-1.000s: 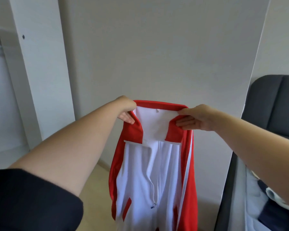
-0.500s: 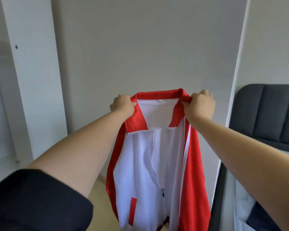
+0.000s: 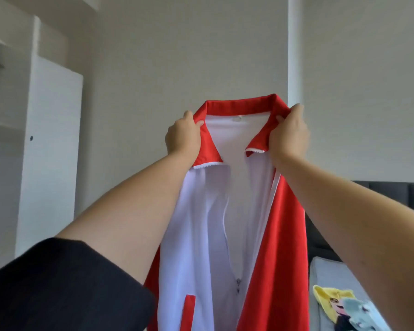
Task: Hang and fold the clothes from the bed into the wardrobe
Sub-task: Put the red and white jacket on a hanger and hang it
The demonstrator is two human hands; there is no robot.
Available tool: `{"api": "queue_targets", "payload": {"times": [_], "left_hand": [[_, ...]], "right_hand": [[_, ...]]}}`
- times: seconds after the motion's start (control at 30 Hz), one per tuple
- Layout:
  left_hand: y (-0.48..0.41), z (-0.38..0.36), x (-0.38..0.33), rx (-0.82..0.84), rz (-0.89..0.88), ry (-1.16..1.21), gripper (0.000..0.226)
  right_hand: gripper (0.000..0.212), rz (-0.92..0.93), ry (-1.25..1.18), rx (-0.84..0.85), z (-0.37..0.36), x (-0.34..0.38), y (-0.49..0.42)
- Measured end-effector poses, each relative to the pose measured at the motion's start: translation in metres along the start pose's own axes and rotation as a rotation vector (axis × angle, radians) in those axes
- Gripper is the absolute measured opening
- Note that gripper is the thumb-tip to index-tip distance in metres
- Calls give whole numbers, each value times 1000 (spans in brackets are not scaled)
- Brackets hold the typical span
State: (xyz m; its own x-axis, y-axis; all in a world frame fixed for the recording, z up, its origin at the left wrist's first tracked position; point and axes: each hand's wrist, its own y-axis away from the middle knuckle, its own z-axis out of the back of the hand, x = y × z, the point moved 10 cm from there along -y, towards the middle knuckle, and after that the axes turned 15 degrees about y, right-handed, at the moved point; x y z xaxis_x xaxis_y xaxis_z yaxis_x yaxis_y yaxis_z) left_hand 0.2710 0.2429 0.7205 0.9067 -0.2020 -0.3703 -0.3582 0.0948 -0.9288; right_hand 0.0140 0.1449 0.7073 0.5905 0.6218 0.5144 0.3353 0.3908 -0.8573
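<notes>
Raised higher, both hands (image 3: 182,137) (image 3: 289,132) grip the red-white jacket's (image 3: 201,223) collar

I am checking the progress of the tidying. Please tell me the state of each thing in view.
Red and white jacket: held up in the air by its collar, zipper partly open, hanging free.
Left hand: grips the collar's left side.
Right hand: grips the collar's right side.
Wardrobe door: open.
Printed clothes: lying on the bed, not folded.
</notes>
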Motion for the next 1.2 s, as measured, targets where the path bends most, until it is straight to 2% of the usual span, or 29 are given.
{"api": "queue_targets", "payload": {"times": [0.1,0.23,0.3,0.43,0.63,0.77,0.93,1.0,1.13,1.2], "left_hand": [[-13,11,-26,-93,63,195,29],[-8,-7,-40,-96,133,297,29],[6,-29,-37,-63,192,331,28],[54,-98,-23,57,330,418,29],[175,-217,14,367,467,410,28],[306,-289,54,629,568,373,30],[466,-346,93,933,662,260,28],[509,-361,105,1043,625,166,25],[552,-384,116,1162,386,-32,26],[567,-392,123,1158,456,-9,23]], "right_hand": [[15,86,44,-105,37,22,-27],[15,242,233,-179,60,34,-46],[9,318,343,-163,55,25,-47],[21,391,547,-80,32,-23,-34],[24,376,748,175,-16,-154,37],[19,235,800,347,-37,-279,122],[12,10,832,562,-46,-419,230],[18,-27,850,638,-49,-458,259],[19,75,1009,736,-62,-508,285],[15,-42,1041,755,-63,-537,288]]}}
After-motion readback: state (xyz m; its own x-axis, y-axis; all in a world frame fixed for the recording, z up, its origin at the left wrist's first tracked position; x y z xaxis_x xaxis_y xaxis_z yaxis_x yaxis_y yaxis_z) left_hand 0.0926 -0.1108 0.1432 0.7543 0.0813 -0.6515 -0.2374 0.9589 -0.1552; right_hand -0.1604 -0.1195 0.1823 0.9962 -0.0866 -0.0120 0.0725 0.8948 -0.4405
